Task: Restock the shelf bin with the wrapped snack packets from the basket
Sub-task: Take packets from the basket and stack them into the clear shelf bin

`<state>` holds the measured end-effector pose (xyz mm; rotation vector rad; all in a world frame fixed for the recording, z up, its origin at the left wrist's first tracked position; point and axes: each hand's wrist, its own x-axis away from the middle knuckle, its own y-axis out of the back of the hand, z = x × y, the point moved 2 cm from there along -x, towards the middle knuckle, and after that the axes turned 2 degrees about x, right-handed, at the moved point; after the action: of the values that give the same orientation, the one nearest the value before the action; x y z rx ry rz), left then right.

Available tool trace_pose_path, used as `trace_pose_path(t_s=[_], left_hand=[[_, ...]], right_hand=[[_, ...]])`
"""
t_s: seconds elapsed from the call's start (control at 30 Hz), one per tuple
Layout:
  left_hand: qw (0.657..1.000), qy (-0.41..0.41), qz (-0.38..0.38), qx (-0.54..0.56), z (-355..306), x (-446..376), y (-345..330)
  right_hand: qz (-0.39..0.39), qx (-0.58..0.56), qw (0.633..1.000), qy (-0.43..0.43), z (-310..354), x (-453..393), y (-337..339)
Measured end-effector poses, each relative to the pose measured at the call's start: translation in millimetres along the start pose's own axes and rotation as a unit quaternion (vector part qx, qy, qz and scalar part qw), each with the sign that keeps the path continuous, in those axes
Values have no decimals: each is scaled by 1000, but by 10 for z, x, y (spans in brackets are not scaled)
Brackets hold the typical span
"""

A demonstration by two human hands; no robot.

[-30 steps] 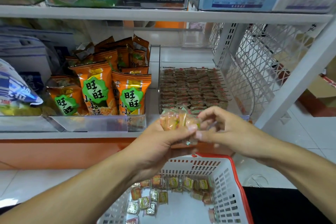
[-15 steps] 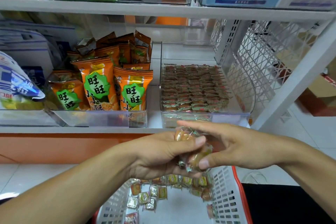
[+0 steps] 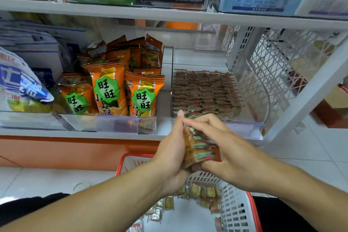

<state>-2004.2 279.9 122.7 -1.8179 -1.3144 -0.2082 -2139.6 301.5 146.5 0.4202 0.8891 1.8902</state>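
Observation:
Between both hands sits a stack of small wrapped snack packets (image 3: pixel 197 147), held on edge just in front of the shelf. My left hand (image 3: pixel 171 154) cups the stack from the left and below. My right hand (image 3: pixel 226 156) holds it from the right, fingers over the top and thumb under it. Behind the hands stands the clear shelf bin (image 3: pixel 244 128), with rows of the same packets (image 3: pixel 205 92) filling its front part. Below, the white basket with a red rim (image 3: pixel 237 213) holds several loose packets (image 3: pixel 205 194).
Orange snack bags (image 3: pixel 105 90) fill the clear bin to the left, with a blue-and-white bag (image 3: pixel 20 88) further left. A white mesh side panel (image 3: pixel 273 73) and a slanted post (image 3: pixel 310 92) close the shelf on the right. Another shelf (image 3: pixel 169 15) hangs low overhead.
The loose handful between my hands has been squared into a neat stack on edge. Both hands stay in front of the bin while the view has shifted right.

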Motion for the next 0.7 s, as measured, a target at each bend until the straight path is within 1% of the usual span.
trace_pose_path(t_s=[0.13, 0.23, 0.3, 0.37, 0.4, 0.43, 0.47, 0.5, 0.53, 0.57, 0.6, 0.63, 0.67, 0.7], left_hand=[[997, -35, -64, -13, -9, -30, -7], [996, -39, -75, -3, -10, -83, -5], [999, -6, -34, 22, -9, -107, -10], [997, 26, 39, 60, -45, -113, -40], [996, 27, 63, 65, -71, -117, -57], [996, 14, 71, 57, -99, -114, -78], [998, -16, 60, 27, -123, -112, -87], [997, -68, 27, -33, -154, -105, -82], [982, -144, -12, -121, -185, -98, -60], [945, -232, -39, -228, -212, -85, -38], [882, -320, -49, -342, -232, -79, -15], [807, -388, -46, -443, -248, -74, 2], [729, -433, -43, -528, -262, -79, 5], [664, -460, -38, -588, -268, -110, 15]], right_hand=[[-8, -19, 999, -28, -4, -4, 26], [8, 39, 998, -49, 16, 5, 49], [16, 80, 995, -50, 65, -7, 80], [15, 94, 994, -57, 118, -24, 179], [12, 102, 993, -64, 128, -28, 278], [6, 116, 990, -74, 124, -37, 412], [0, 138, 987, -88, 106, -52, 574], [-2, 170, 980, -106, 69, -81, 749], [3, 216, 968, -130, 14, -128, 917], [15, 276, 948, -157, -62, -192, 1064], [32, 342, 922, -180, -146, -265, 1182], [57, 399, 893, -202, -229, -345, 1255], [91, 440, 864, -226, -302, -421, 1278], [133, 467, 838, -249, -367, -487, 1260]])
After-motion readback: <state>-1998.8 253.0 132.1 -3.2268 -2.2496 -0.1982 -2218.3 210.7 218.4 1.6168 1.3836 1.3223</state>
